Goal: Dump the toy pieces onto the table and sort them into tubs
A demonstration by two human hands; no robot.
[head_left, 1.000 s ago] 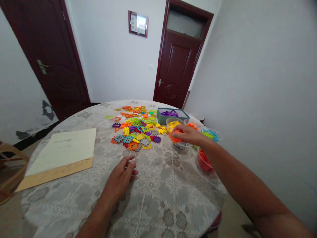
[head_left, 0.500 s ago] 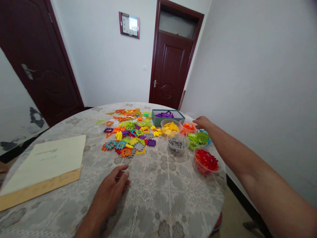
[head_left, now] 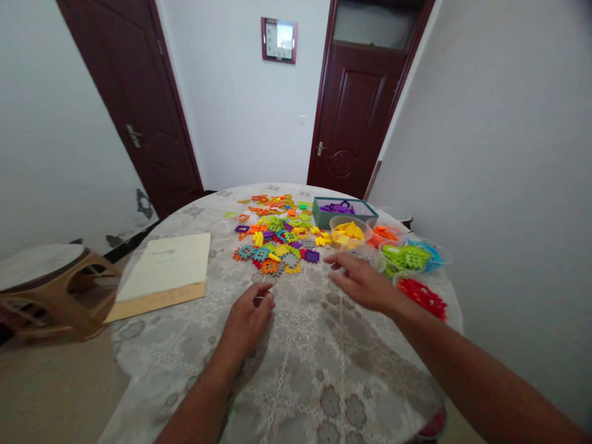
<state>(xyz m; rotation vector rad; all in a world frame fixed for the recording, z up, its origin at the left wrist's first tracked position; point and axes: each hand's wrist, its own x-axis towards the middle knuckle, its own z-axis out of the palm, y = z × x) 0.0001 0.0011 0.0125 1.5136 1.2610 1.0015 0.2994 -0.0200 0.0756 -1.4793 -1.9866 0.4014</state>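
Note:
My left hand (head_left: 252, 314) rests low at the near side of the table with fingers loosely curled and apart, nothing seen in it. My right hand (head_left: 363, 282) hovers in front of the bowl of grey pieces (head_left: 374, 257), partly covering it; its fingers are spread and hold nothing visible. Just beyond both hands lies a mixed pile of coloured plastic building pieces (head_left: 277, 250). A purple square piece (head_left: 312, 256) at the pile's right edge is the one nearest my right fingertips.
Clear bowls hold yellow pieces (head_left: 349, 232), orange pieces (head_left: 385, 233), green pieces (head_left: 406, 256), blue pieces (head_left: 432, 254) and red pieces (head_left: 423, 297). Behind them stands a green box (head_left: 324, 217) with purple pieces. Paper (head_left: 169, 262) lies at left, near a stool (head_left: 55, 290).
My right hand has come back from the orange bowl to the front of the grey one. My left hand keeps much the same place on the table. The view has turned left.

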